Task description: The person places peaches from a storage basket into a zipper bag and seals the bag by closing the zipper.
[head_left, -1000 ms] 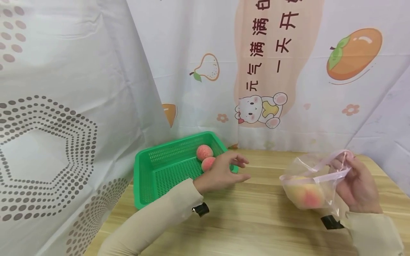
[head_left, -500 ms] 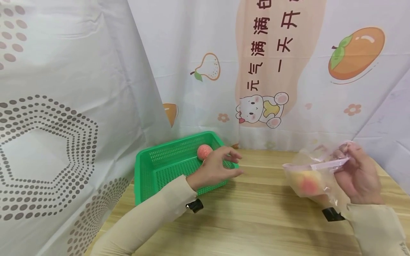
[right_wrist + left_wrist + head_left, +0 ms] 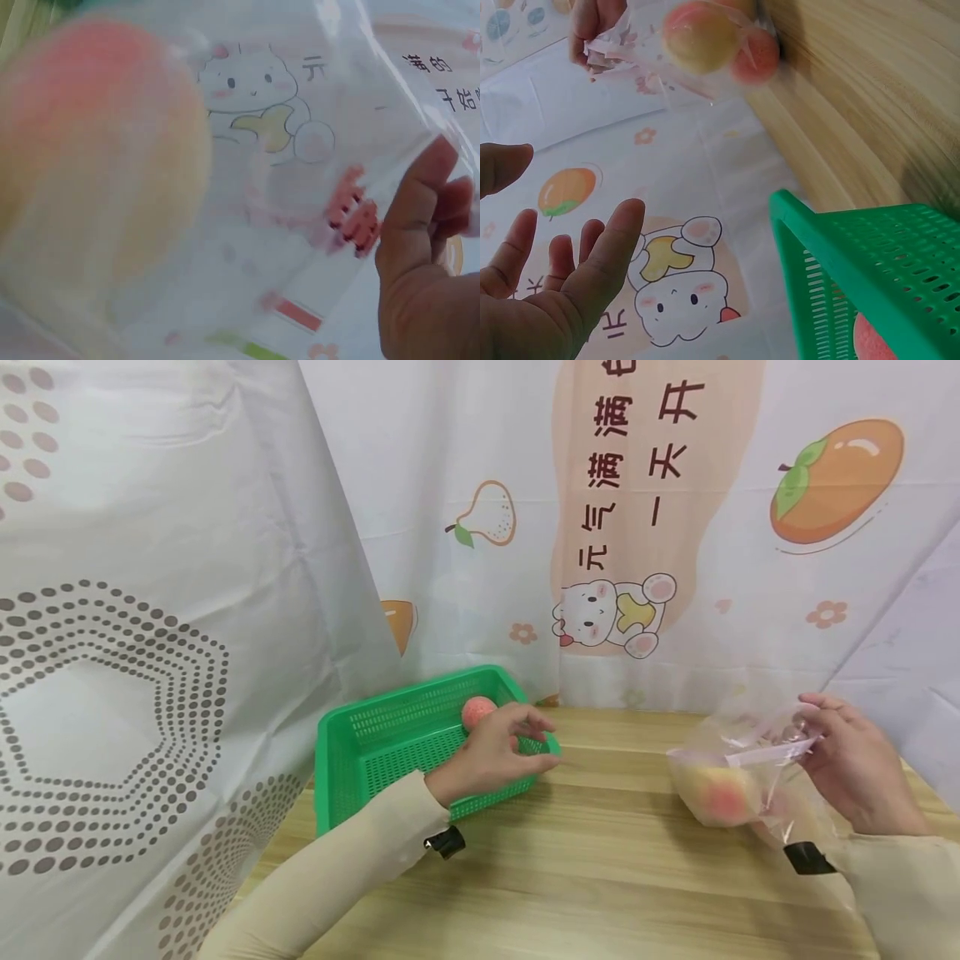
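My left hand is over the right front corner of the green basket, fingers spread and holding nothing. A textured pinkish-red ball-shaped fruit lies in the basket beyond it; the hand hides the area in front of that fruit. On the right, my right hand grips a clear plastic bag by its pink-edged mouth. A yellow peach with a red blush shows through the bag. In the left wrist view, a smaller red round fruit sits beside the peach inside the bag.
The wooden table spreads between basket and bag. A printed white curtain hangs behind the table, and a dotted grey-white one hangs at the left, close to the basket.
My left hand has drawn slightly left over the basket, covering the nearer red fruit that showed earlier. My right hand has shifted a little right, and the bag's mouth has narrowed.
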`<state>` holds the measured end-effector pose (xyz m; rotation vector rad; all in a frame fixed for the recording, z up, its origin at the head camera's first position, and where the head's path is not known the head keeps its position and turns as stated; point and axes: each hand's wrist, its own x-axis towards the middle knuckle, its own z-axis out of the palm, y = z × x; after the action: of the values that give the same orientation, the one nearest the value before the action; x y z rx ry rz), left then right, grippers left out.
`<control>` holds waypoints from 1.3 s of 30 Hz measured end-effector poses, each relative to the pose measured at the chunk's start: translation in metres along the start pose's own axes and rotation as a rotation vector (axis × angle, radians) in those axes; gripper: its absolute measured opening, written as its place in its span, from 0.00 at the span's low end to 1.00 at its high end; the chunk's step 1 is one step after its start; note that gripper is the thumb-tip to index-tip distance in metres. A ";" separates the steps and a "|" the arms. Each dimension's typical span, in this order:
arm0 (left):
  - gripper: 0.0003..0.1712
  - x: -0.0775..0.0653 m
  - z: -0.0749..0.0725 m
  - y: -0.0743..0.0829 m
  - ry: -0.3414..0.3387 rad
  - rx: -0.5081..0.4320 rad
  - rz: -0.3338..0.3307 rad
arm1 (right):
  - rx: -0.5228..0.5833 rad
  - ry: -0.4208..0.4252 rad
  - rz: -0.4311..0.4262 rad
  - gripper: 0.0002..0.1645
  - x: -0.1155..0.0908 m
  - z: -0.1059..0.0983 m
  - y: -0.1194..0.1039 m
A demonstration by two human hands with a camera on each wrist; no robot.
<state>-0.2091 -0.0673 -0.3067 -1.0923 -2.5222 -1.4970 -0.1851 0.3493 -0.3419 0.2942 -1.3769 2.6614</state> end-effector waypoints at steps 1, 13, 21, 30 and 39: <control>0.17 -0.001 0.000 0.000 -0.001 -0.001 0.000 | -0.061 0.020 0.016 0.14 -0.001 0.000 -0.002; 0.17 -0.002 0.004 -0.003 -0.013 -0.028 -0.013 | -0.265 0.044 0.029 0.15 -0.003 0.009 0.001; 0.17 -0.003 0.004 -0.003 -0.013 -0.025 -0.041 | -0.379 0.079 0.017 0.04 0.001 0.018 0.002; 0.17 -0.002 0.004 -0.003 -0.007 0.001 -0.037 | -0.401 -0.001 0.005 0.04 0.003 0.021 0.001; 0.18 -0.002 0.005 -0.003 -0.002 0.019 -0.033 | -0.420 0.004 0.150 0.11 0.000 0.011 -0.005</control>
<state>-0.2075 -0.0656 -0.3121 -1.0555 -2.5619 -1.4777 -0.1832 0.3432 -0.3323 0.1427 -1.9736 2.3904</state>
